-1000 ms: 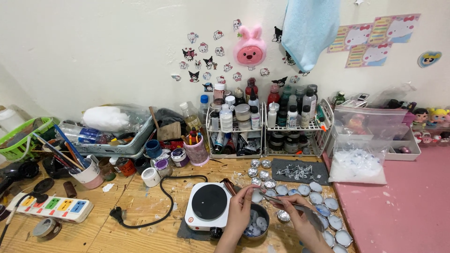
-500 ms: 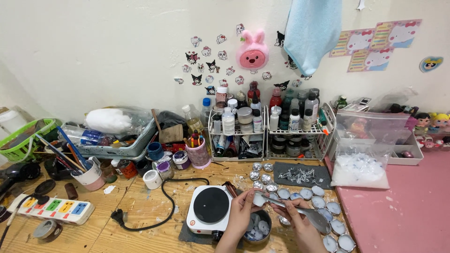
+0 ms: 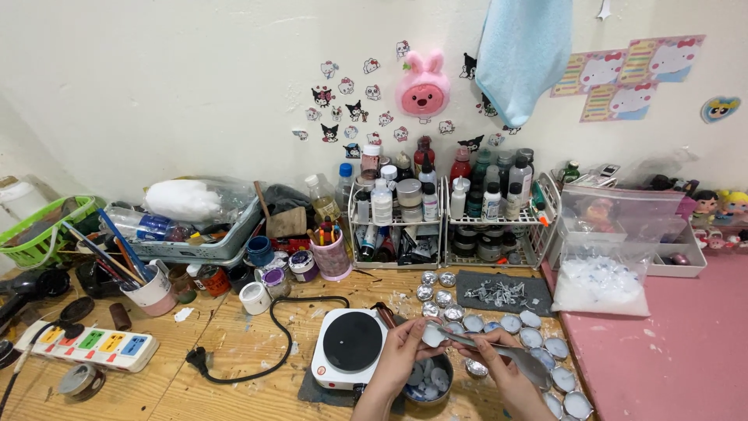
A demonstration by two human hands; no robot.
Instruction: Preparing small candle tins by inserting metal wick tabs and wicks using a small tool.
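At lower centre, the left hand pinches a small round tealight cup between closed fingers while the right hand grips a metal blade over a dark pot of white wax pieces.

Both forearms come in from the bottom edge, angled up and inward, bare. Left hand raised, palm turned toward the right, fingers curled with thumb and fingertips pinched closed at the top. Right hand sits just beside it, slightly lower, knuckles up, fingers folded in a closed grip. Fingertips of the two hands nearly meet at centre. Wrists bent slightly inward, elbows out of frame.
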